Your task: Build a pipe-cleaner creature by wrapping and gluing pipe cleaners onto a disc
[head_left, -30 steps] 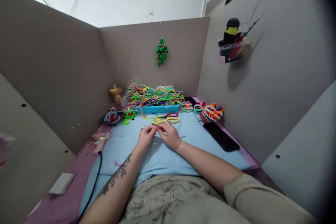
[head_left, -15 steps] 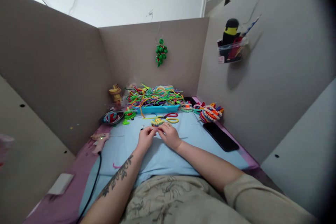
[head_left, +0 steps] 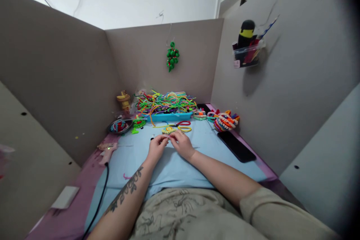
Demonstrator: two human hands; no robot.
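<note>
Above the middle of the blue cloth, my left hand and my right hand meet fingertip to fingertip. Both are closed in a pinch on a small pink piece, which looks like pipe cleaner and is mostly hidden by the fingers. Just beyond my fingers lies a round yellow, cream and blue fuzzy piece. Scissors with red and yellow handles rest behind it. A pink pipe cleaner scrap sits beside my left forearm.
A blue tray heaped with colourful pipe cleaners stands at the back. On the left are a pink glue gun with a black cord and a dark bowl. A phone and striped fuzzy pieces lie right. Grey panels enclose three sides.
My hands stay in almost the same place, with small finger shifts around the pink piece. The pink scrap by my left forearm appears slightly further right.
</note>
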